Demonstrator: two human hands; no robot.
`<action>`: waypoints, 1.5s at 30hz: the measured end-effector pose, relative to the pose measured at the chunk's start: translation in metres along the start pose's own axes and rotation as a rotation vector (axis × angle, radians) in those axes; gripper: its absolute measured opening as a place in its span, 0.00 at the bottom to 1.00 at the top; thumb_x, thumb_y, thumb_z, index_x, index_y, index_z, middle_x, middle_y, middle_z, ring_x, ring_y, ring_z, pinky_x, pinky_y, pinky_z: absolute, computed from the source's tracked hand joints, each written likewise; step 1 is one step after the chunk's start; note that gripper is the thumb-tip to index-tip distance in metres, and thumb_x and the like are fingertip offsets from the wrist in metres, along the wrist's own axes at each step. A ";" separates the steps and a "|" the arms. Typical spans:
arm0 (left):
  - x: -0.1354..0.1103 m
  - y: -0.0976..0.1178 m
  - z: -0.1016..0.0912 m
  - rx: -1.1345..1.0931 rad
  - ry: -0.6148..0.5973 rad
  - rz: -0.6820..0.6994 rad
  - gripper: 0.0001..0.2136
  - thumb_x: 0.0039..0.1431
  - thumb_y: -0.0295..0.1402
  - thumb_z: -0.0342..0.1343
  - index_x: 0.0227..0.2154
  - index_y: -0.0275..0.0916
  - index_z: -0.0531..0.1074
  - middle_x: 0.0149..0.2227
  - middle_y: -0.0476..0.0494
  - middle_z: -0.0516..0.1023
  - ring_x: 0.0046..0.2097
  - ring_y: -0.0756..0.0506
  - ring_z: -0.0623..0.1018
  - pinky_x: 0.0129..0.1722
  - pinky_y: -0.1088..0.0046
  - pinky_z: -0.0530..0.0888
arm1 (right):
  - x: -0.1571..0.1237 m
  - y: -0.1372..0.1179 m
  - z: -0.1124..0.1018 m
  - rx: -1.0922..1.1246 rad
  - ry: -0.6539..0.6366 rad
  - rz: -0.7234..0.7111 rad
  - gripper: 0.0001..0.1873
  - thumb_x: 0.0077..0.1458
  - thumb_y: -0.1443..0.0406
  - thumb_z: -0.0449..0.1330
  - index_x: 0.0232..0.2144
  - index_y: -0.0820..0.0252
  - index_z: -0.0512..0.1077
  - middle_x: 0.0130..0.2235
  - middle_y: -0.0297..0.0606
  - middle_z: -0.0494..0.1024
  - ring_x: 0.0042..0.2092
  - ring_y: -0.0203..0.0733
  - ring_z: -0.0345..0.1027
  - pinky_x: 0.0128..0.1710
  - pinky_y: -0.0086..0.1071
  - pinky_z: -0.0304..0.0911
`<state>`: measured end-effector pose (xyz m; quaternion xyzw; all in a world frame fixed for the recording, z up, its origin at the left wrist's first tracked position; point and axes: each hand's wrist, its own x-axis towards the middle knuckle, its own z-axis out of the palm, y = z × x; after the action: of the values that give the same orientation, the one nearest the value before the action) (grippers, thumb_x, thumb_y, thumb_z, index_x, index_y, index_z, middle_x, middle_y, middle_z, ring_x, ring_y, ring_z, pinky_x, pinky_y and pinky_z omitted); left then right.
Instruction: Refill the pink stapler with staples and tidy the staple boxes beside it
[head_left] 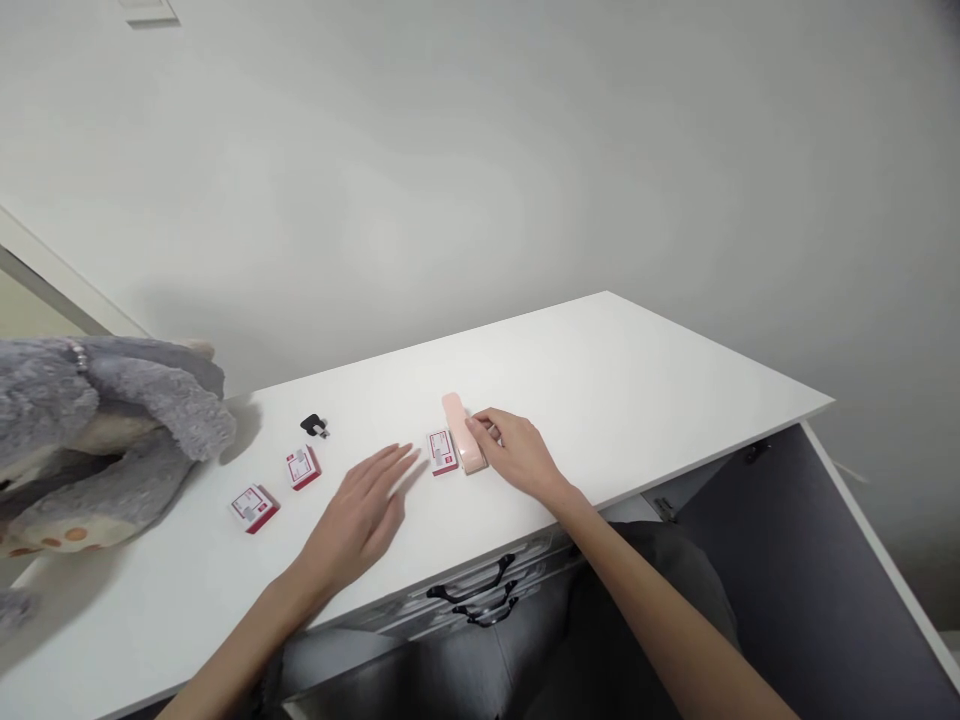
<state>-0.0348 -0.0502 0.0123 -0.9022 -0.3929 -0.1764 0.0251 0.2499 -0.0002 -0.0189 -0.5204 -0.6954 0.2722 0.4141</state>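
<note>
My right hand [516, 452] grips a pale pink stapler [462, 440] that lies on the white desk [637, 390]. A small red and white staple box [442, 452] sits right beside the stapler on its left. My left hand [367, 508] hovers flat over the desk with fingers spread, holding nothing, its fingertips close to that box. Two more red and white staple boxes [302, 467] [254, 507] lie further left. A small black staple remover [315, 426] rests behind them.
A grey plush toy [97, 430] lies on the desk's left end. Under the front edge are drawers with black handles [472, 590]. An open dark cabinet door [810, 560] hangs at the right. A plain white wall stands behind.
</note>
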 end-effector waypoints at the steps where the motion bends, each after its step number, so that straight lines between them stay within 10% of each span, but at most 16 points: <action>1: -0.004 -0.004 -0.003 0.040 0.042 -0.040 0.27 0.73 0.32 0.48 0.72 0.50 0.59 0.70 0.41 0.70 0.73 0.34 0.66 0.70 0.46 0.66 | 0.000 0.000 0.000 0.008 -0.001 0.006 0.19 0.73 0.51 0.52 0.44 0.53 0.78 0.44 0.37 0.86 0.41 0.43 0.78 0.41 0.34 0.65; 7: -0.049 -0.055 -0.025 0.301 0.260 -0.325 0.22 0.70 0.41 0.53 0.65 0.45 0.68 0.69 0.33 0.69 0.74 0.26 0.61 0.71 0.36 0.60 | -0.001 0.001 -0.001 0.079 0.001 0.050 0.19 0.74 0.52 0.50 0.44 0.53 0.78 0.44 0.37 0.87 0.40 0.43 0.78 0.40 0.35 0.66; 15: -0.089 -0.112 -0.023 0.237 0.024 -0.540 0.31 0.72 0.51 0.46 0.72 0.44 0.63 0.74 0.33 0.64 0.76 0.25 0.59 0.70 0.35 0.58 | -0.002 -0.001 -0.003 0.095 0.008 0.061 0.17 0.73 0.53 0.51 0.42 0.53 0.77 0.43 0.37 0.86 0.41 0.44 0.79 0.42 0.36 0.67; 33: 0.006 -0.030 0.006 -0.196 -0.022 -0.280 0.24 0.73 0.46 0.53 0.64 0.41 0.65 0.64 0.30 0.72 0.63 0.32 0.74 0.64 0.48 0.70 | -0.003 0.001 0.000 0.156 0.020 0.089 0.16 0.70 0.53 0.54 0.42 0.54 0.77 0.40 0.39 0.86 0.39 0.45 0.80 0.40 0.37 0.72; 45: 0.016 -0.016 0.007 -0.262 0.077 -0.211 0.26 0.72 0.44 0.57 0.66 0.43 0.60 0.64 0.32 0.71 0.64 0.33 0.72 0.63 0.51 0.71 | -0.002 0.004 0.002 0.147 0.016 0.077 0.17 0.71 0.53 0.53 0.42 0.54 0.77 0.39 0.38 0.86 0.39 0.45 0.79 0.39 0.36 0.70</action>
<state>-0.0344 -0.0263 0.0102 -0.8440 -0.4579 -0.2621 -0.0966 0.2506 -0.0012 -0.0238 -0.5172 -0.6497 0.3342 0.4458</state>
